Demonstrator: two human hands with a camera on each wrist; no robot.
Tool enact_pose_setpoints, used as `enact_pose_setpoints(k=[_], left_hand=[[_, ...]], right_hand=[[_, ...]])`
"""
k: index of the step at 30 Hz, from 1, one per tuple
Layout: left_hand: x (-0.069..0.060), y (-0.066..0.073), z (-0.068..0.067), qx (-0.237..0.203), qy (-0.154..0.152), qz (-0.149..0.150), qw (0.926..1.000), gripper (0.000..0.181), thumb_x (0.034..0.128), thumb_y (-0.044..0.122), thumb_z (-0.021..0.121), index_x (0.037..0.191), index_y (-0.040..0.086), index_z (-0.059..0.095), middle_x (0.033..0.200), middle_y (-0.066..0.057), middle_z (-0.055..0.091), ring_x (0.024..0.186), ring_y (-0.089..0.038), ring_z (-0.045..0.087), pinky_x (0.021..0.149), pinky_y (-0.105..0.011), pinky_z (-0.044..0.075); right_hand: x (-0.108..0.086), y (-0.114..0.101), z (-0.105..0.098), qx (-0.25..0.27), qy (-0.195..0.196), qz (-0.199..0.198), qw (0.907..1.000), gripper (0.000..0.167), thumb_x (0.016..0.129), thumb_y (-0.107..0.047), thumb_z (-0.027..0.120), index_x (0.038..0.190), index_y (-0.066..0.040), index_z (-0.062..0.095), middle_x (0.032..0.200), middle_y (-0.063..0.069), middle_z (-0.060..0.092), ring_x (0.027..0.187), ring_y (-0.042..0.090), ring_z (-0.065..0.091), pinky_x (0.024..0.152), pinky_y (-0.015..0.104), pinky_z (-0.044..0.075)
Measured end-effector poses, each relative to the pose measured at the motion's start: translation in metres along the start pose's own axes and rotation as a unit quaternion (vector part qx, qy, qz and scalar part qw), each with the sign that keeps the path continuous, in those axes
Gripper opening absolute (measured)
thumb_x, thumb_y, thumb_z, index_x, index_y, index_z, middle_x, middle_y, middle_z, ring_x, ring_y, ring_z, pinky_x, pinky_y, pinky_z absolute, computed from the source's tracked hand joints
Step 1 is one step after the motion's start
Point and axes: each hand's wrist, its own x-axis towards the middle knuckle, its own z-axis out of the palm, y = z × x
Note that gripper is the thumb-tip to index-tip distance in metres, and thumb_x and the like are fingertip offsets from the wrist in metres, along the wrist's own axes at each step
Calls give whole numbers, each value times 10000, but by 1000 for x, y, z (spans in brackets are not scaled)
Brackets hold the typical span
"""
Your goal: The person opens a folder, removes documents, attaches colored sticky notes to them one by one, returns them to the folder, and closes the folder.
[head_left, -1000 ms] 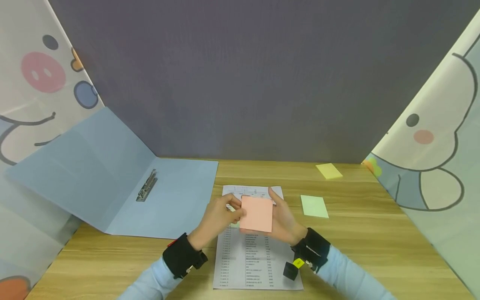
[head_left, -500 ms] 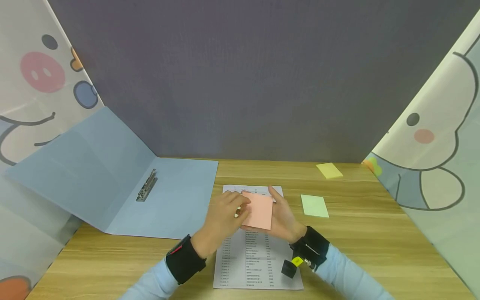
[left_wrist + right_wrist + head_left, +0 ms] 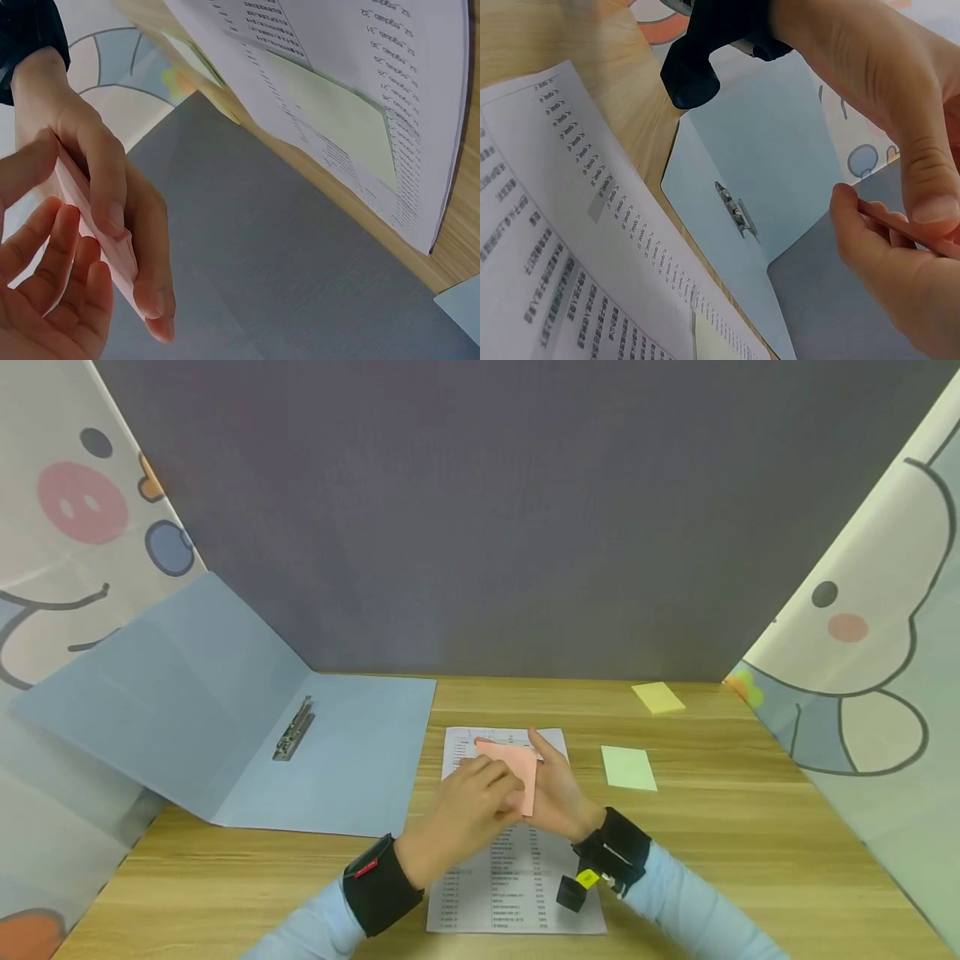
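A pink sticky note pad [image 3: 517, 762] is held above a printed sheet by both hands. My right hand [image 3: 561, 793] supports it from the right, and in the left wrist view the right fingers [image 3: 112, 172] grip both faces of the pad [image 3: 126, 259]. My left hand [image 3: 468, 806] reaches across its near left side with curled fingers, covering part of it. In the right wrist view the left thumb [image 3: 934, 202] presses at the pad's edge [image 3: 900, 225]. Under the hands lie the printed sheets [image 3: 517, 893], with a pale green sticky note [image 3: 330, 112] on them.
A blue folder [image 3: 360, 743] with a metal clip [image 3: 294, 731] stands open on the left. On the right of the wooden table [image 3: 750, 827] lie a green note pad [image 3: 628, 768] and a yellow one [image 3: 657, 697]. A dark panel [image 3: 510, 527] closes off the back.
My left hand has moved rightward over the pink pad, from pinching its left edge to covering its lower left part. The pad has turned and tilted slightly in my right hand.
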Motion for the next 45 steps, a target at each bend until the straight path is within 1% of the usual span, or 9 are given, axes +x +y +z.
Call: enact_pose_setpoints(k=[5, 8, 13, 22, 25, 29, 36, 40, 45], left_hand=[[-1, 2, -1, 32, 19, 21, 10000, 206, 679, 166, 780, 842, 165, 653, 826, 72, 604, 773, -94, 515, 688, -169, 435], [-1, 2, -1, 114, 4, 38, 9999, 223, 671, 197, 789, 849, 166, 657, 831, 72, 607, 777, -93, 519, 697, -169, 439], [-2, 3, -2, 218, -108, 28, 9997, 233, 683, 237, 791, 867, 171, 663, 850, 72, 611, 805, -93, 530, 721, -169, 451], [-4, 4, -3, 82, -89, 52, 9999, 50, 816, 167, 681, 865, 157, 676, 845, 66, 621, 792, -89, 562, 705, -162, 477], [-3, 4, -5, -78, -35, -106, 9999, 47, 823, 116, 655, 860, 137, 675, 832, 54, 623, 756, -77, 580, 670, -157, 489], [-2, 3, -8, -565, 10, -599, 9966, 68, 831, 85, 619, 840, 120, 676, 789, 52, 628, 659, -34, 559, 592, -118, 462], [-2, 3, -12, -1528, -463, -1663, 9731, 87, 815, 91, 634, 765, 141, 685, 727, 82, 619, 612, -10, 500, 572, -115, 430], [-1, 1, -13, -1558, -721, -1704, 9703, 85, 810, 124, 657, 737, 156, 687, 713, 85, 624, 628, -17, 522, 592, -131, 440], [0, -1, -16, -1528, -1225, -1388, 9708, 74, 813, 128, 667, 856, 126, 726, 801, 48, 676, 708, -45, 563, 645, -155, 459]], right_hand=[[0, 0, 0, 7, -89, -40, 10000, 801, 915, -626, 227, 1481, -93, 33, 1527, 146, 142, 1314, 203, 366, 1076, 355, 311], [0, 0, 0, 59, -161, -75, 9998, 803, 915, -627, 221, 1479, -87, 36, 1528, 157, 109, 1319, 209, 359, 1081, 360, 302], [0, 1, 0, 211, -243, -117, 9994, 784, 922, -615, 223, 1478, -85, 72, 1500, 151, 234, 1318, 219, 361, 1083, 362, 301], [-1, 0, -2, 470, -244, -93, 9986, 808, 917, -617, 245, 1476, -84, 11, 1437, 114, 363, 1305, 221, 372, 1074, 355, 315], [-2, 1, -2, 442, -213, -63, 9988, 831, 916, -619, 247, 1472, -65, -28, 1429, 127, 371, 1307, 224, 373, 1084, 372, 301], [-5, 1, -4, 362, -205, 2, 9991, 855, 910, -635, 236, 1467, -55, -55, 1438, 117, 354, 1316, 221, 361, 1088, 414, 288], [-9, 2, -7, 304, -444, 82, 9985, 809, 919, -627, 185, 1476, -69, 4, 1448, 107, 326, 1311, 220, 349, 1063, 489, 290], [-9, 2, -7, 262, -385, 110, 9989, 819, 917, -630, 192, 1473, -68, -23, 1443, 107, 331, 1304, 214, 353, 1057, 490, 296], [-10, 2, -6, 286, -265, 97, 9992, 829, 922, -621, 205, 1466, -50, -49, 1456, 112, 314, 1310, 216, 351, 1077, 461, 287]])
